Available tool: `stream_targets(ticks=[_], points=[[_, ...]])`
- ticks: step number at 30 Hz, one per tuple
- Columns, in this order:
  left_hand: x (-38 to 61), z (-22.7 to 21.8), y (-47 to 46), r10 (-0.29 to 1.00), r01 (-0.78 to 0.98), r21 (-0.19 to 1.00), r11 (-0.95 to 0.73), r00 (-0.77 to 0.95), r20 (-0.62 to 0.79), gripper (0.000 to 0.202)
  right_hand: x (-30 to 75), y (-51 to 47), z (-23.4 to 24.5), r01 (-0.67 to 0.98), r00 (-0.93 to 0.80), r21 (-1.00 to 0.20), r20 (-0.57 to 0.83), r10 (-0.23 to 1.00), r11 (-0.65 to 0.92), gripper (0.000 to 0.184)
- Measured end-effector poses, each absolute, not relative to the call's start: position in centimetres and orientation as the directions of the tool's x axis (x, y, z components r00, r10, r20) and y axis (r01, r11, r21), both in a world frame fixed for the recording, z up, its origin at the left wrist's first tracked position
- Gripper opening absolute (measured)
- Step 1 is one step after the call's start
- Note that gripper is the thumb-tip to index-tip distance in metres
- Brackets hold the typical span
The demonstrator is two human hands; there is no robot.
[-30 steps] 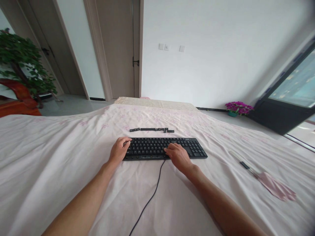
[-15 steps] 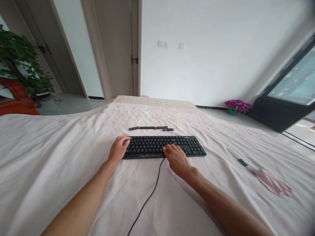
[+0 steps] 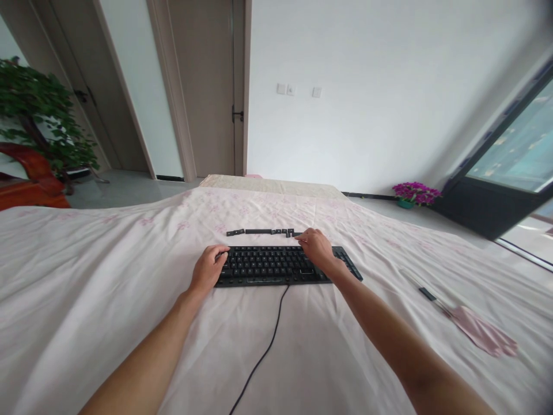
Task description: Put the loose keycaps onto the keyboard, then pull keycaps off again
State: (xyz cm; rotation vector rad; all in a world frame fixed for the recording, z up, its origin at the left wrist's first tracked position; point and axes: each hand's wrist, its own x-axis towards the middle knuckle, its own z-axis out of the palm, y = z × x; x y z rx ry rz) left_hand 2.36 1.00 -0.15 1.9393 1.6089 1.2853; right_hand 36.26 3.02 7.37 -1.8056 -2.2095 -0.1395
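Note:
A black keyboard (image 3: 263,264) lies across the cloth with its cable edge facing me. My left hand (image 3: 209,268) grips its left end, thumb at the edge. Beyond the keyboard, several loose black keycaps (image 3: 235,232) form a rough row, among them a long spacebar keycap (image 3: 258,231). At the right end of that row, my right hand (image 3: 317,248) reaches over the keyboard, with thumb and finger closed at a wide black keycap (image 3: 296,234). The hand hides part of that keycap and of the keyboard's right side.
A black cable (image 3: 268,344) runs from the keyboard toward me. The pale flowered cloth (image 3: 371,340) has folds. On the right lies a thin tool with a black grip (image 3: 427,294) beside a pink cloth piece (image 3: 481,330). Purple flowers (image 3: 415,192) stand on the floor beyond.
My right hand has moved from the keyboard's near edge forward to the right end of the keycap row. My left hand stays on the keyboard. The view has tilted slightly upward.

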Motion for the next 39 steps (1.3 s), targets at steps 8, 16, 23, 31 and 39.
stream_targets(ticks=[8,16,23,31,39], points=[[2.4,-0.1,1.0,0.898,0.614,0.722,-0.318,-0.048,0.437,0.026,33.9,8.0,7.1,0.972,-0.210,0.146,0.212,0.954,0.182,0.031],[2.4,0.1,1.0,0.902,0.610,0.727,-0.314,-0.046,0.429,0.025,33.2,9.7,6.7,0.969,-0.214,0.155,0.158,0.964,0.190,0.028],[2.4,-0.1,1.0,0.904,0.615,0.724,-0.313,-0.041,0.426,0.026,33.1,9.2,7.2,0.968,-0.237,0.106,0.110,0.965,0.226,0.021],[2.4,0.2,1.0,0.909,0.610,0.733,-0.300,-0.049,0.413,0.026,33.2,5.6,10.1,0.964,-0.261,-0.029,0.112,0.959,0.266,0.021],[2.4,0.1,1.0,0.904,0.614,0.726,-0.310,-0.047,0.425,0.025,32.0,2.0,9.5,0.904,-0.387,-0.201,-0.011,0.922,0.378,0.016]])
